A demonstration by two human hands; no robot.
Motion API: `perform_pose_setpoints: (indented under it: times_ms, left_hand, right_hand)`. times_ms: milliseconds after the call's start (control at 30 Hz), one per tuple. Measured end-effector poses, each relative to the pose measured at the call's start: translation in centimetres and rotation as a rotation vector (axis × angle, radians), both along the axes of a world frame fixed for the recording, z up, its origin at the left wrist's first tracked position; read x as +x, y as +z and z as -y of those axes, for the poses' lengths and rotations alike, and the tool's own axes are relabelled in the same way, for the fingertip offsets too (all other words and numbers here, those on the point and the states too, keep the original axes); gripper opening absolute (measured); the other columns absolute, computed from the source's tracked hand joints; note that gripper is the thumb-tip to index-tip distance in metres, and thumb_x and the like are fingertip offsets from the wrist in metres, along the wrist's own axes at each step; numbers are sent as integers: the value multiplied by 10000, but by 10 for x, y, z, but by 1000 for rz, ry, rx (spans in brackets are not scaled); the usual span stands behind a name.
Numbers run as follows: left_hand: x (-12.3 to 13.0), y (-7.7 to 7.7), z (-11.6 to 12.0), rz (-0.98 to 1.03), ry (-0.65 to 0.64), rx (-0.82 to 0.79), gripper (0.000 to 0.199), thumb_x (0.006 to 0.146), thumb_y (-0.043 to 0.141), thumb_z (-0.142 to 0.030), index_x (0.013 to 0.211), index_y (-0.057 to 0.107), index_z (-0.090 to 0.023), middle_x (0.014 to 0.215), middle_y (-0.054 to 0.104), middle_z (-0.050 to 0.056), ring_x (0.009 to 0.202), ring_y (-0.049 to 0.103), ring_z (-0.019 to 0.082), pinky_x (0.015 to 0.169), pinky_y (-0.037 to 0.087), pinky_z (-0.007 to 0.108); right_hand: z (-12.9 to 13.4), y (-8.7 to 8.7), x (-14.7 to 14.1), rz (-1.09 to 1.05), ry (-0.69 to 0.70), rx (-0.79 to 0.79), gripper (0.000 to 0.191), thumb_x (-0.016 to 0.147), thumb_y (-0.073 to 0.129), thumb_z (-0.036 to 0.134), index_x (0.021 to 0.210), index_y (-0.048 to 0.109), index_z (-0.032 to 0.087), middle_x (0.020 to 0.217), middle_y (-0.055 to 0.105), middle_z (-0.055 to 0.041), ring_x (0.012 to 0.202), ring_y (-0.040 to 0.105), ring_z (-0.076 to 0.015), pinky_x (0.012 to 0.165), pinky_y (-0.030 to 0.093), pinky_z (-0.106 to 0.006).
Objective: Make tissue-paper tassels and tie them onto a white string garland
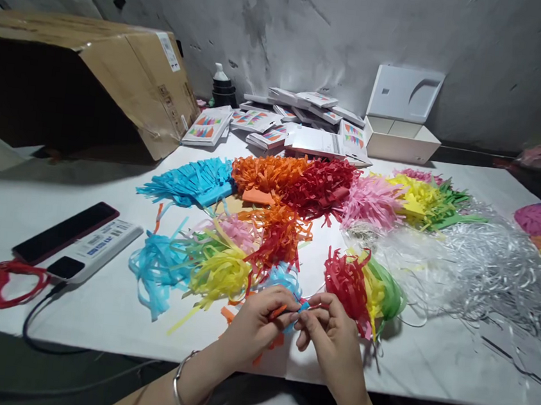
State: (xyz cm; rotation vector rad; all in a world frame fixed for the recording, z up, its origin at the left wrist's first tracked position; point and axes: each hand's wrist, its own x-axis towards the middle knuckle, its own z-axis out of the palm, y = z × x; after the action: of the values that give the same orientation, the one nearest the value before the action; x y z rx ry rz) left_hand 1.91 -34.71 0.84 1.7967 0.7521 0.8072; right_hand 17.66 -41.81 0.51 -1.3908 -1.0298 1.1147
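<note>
Both my hands meet at the front of the table, pinching the folded top of a blue paper tassel (304, 306). My left hand (255, 320) is closed, with an orange paper piece (278, 311) also tucked in its fingers. My right hand (329, 328) is closed from the other side, thumb and fingertips on the blue top. Pale blue strips (282, 274) show just behind the hands. To the right lies a bunch of finished-looking red tassels (345, 281) beside yellow and green ones (389, 292). Left of my hands are yellow tassels (218, 268) and blue tassels (157, 271).
Behind lies a row of fringed paper: blue (190, 180), orange (266, 175), red (323, 185), pink (372, 201). Silver tinsel (500, 265) spreads at right. Flat packs (308, 119), a white box (402, 142) and a large carton (152, 87) stand farther back. A phone (67, 233) lies left.
</note>
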Motion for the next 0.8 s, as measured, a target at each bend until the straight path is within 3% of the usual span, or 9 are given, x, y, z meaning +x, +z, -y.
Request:
perform_pose_setpoints:
  times_ms: [100, 200, 333, 433, 533, 633, 733, 800]
  left_hand:
    - [-2, 3, -1, -27, -40, 46, 186, 895, 567, -154, 883, 744, -209, 874, 670, 65, 804, 636, 192, 725, 488, 295]
    - [-1, 7, -3, -39, -17, -67, 172, 900, 584, -219, 899, 756, -213, 901, 691, 72, 810, 637, 205, 726, 494, 305]
    - [4, 10, 0, 30, 73, -226, 177, 855, 682, -354, 823, 743, -191, 820, 679, 55, 812, 618, 216, 728, 479, 298]
    - [6, 10, 0, 90, 148, -272, 271, 854, 695, -404, 706, 680, -178, 734, 610, 20, 723, 564, 168, 652, 439, 248]
    - [1, 11, -8, 201, 312, -368, 302, 866, 685, -460, 765, 632, -181, 636, 517, -35, 557, 453, 104, 532, 370, 204]
    - [-7, 14, -19, 304, 454, -413, 337, 840, 712, -496, 805, 605, -178, 554, 430, -77, 469, 353, 71, 469, 314, 180]
    - [-9, 15, -20, 333, 452, -469, 348, 816, 739, -495, 812, 581, -185, 540, 413, -87, 449, 338, 66, 442, 307, 173]
    - [-4, 14, -15, 332, 407, -498, 340, 821, 733, -497, 820, 578, -194, 541, 404, -88, 442, 336, 71, 432, 303, 180]
  right_hand:
    - [-1, 1, 1, -42, 25, 3, 266, 924, 618, 443, 1000, 576, 192, 673, 705, -3, 510, 649, -139, 541, 500, -231]
    - [-1, 3, 2, -10, 23, 22, 273, 924, 608, 456, 950, 612, 184, 698, 694, -10, 507, 638, -129, 509, 491, -220]
    - [1, 7, -2, 149, 74, 61, 236, 951, 559, 408, 897, 633, 191, 718, 678, -8, 529, 625, -120, 483, 471, -197]
    - [1, 6, -2, 346, 73, 146, 200, 964, 528, 346, 879, 638, 203, 725, 678, -10, 591, 631, -136, 490, 457, -199]
    - [0, 1, 16, 587, -15, 244, 175, 970, 505, 291, 914, 648, 207, 805, 696, -32, 708, 660, -166, 603, 498, -239]
    - [-1, -3, 50, 866, -207, 256, 211, 970, 482, 294, 911, 661, 200, 864, 689, -75, 786, 652, -224, 734, 520, -349]
    - [-2, 1, 70, 1088, -395, 270, 270, 967, 463, 322, 901, 683, 179, 938, 676, -136, 874, 626, -296, 819, 504, -476]
    - [-3, 8, 63, 1077, -380, 359, 252, 971, 480, 300, 1033, 688, 170, 1070, 678, -154, 1012, 614, -314, 909, 484, -504]
